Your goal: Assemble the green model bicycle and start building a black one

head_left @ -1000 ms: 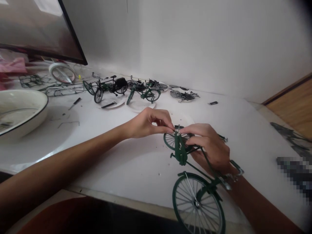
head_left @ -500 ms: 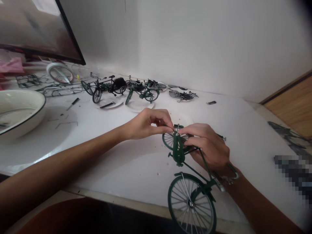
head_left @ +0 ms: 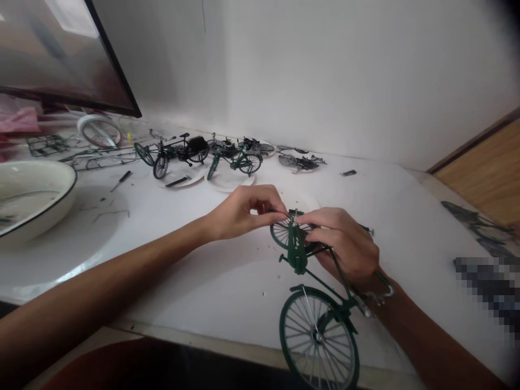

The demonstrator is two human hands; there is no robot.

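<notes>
A green model bicycle lies tilted in front of me, its front wheel toward the table's near edge and its rear wheel under my hands. My right hand grips the bicycle around its rear part, with the index fingertip beside the rear hub. My left hand is closed in a pinch at the rear axle, thumb and index finger together. Whatever sits between those fingertips is too small to make out. A green chain cover faces up between the hands.
Assembled model bicycles and bicycle parts stand on plates at the back. To the left are an enamel basin, a small screwdriver and a monitor. A bicycle picture lies at the right, near a pixelated dark object.
The camera view has shifted slightly. Both hands keep the same hold at the rear axle, and the bicycle has hardly moved.
</notes>
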